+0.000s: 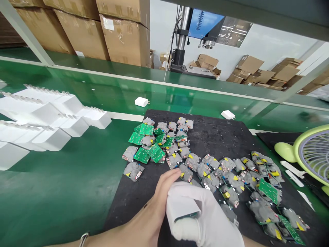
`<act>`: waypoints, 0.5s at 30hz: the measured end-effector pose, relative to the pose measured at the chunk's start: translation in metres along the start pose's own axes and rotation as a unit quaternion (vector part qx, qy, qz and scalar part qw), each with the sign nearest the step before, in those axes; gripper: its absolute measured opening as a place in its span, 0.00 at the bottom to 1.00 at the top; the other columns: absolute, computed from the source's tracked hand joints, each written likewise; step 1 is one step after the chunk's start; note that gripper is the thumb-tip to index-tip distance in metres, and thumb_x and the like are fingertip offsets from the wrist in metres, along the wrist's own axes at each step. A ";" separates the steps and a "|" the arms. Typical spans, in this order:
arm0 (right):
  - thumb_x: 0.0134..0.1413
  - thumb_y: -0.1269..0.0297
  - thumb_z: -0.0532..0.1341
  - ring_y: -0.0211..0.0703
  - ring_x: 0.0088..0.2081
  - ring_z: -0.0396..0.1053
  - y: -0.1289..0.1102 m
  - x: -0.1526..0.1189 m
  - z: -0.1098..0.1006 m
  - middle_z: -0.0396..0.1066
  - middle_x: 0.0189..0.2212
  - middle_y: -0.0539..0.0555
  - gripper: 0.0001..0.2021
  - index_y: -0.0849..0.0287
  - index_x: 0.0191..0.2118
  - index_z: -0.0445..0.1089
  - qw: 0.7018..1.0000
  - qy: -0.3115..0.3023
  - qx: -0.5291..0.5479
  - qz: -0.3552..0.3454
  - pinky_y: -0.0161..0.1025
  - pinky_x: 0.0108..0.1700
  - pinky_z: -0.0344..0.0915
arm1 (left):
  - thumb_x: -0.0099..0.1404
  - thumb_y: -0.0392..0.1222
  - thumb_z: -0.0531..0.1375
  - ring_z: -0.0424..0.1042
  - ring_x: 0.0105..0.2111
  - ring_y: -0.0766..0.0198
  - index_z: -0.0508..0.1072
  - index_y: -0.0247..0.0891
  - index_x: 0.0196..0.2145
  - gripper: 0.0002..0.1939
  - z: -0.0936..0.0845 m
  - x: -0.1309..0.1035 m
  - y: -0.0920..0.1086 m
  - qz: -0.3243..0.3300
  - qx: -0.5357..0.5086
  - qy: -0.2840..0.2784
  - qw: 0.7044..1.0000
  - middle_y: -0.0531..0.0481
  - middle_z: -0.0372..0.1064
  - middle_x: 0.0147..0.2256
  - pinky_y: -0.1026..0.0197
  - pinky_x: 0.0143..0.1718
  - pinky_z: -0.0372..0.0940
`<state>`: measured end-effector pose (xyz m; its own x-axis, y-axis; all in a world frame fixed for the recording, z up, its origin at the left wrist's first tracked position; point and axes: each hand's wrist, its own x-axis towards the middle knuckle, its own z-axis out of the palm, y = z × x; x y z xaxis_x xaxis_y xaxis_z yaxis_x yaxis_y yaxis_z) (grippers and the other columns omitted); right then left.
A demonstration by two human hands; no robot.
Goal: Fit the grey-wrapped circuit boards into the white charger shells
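My right hand (205,216), in a white glove, is closed around a white charger housing (180,206). The edge of a green circuit board shows inside the housing's near opening, by the gloved thumb. Against the housing's left side lies my bare left hand (156,202), its fingers stretched forward and together, the fingertips near the gloved fingers. Its thumb is hidden. Just beyond both hands, circuit boards with grey potting and yellow tape (185,171) are spread over a black mat (213,137). Several boards lie green side up (156,153) at the mat's left.
White housings with pins (51,137) stand in rows on the green table at left. Two white chargers (141,101) (228,115) lie at the back. A green fan (313,154) is at right. Cardboard boxes (123,37) and a blue machine (203,24) stand behind.
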<state>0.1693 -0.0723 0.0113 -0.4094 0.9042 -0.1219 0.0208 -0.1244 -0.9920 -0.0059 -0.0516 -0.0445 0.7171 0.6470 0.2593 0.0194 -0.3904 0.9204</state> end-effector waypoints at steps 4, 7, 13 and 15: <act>0.58 0.61 0.57 0.43 0.44 0.67 0.004 0.000 0.004 0.65 0.46 0.56 0.15 0.62 0.49 0.63 0.999 0.009 -0.035 -0.025 0.46 0.44 0.67 | 0.48 0.49 0.65 0.41 0.62 0.41 0.26 0.44 0.62 0.58 0.004 0.001 0.002 -0.061 -0.101 0.030 0.993 0.36 0.33 0.63 0.38 0.58 0.42; 0.58 0.60 0.56 0.44 0.45 0.66 0.005 -0.001 0.006 0.64 0.47 0.56 0.15 0.60 0.49 0.64 0.997 0.016 -0.060 -0.045 0.46 0.45 0.67 | 0.44 0.49 0.67 0.40 0.62 0.40 0.25 0.45 0.62 0.63 0.006 0.003 0.005 -0.042 -0.199 0.050 0.978 0.35 0.34 0.63 0.40 0.56 0.49; 0.58 0.59 0.56 0.44 0.45 0.66 0.007 0.008 0.010 0.65 0.47 0.56 0.15 0.61 0.48 0.64 0.992 0.010 -0.107 -0.067 0.46 0.45 0.66 | 0.45 0.31 0.67 0.61 0.54 0.47 0.38 0.50 0.61 0.54 0.006 0.004 0.010 -0.056 -0.255 0.030 0.965 0.38 0.46 0.60 0.48 0.52 0.59; 0.58 0.57 0.56 0.43 0.43 0.68 0.009 0.014 0.012 0.67 0.45 0.56 0.16 0.62 0.47 0.65 0.989 -0.001 -0.127 -0.070 0.46 0.44 0.67 | 0.43 0.30 0.67 0.62 0.54 0.46 0.41 0.49 0.60 0.54 0.005 0.005 0.010 -0.062 -0.259 0.026 0.964 0.38 0.48 0.60 0.48 0.51 0.60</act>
<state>0.1526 -0.0656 0.0014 -0.4254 0.9048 0.0171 0.1915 0.1084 -0.9755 0.0015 -0.0557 -0.0351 0.6961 0.7043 0.1393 -0.2560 0.0623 0.9647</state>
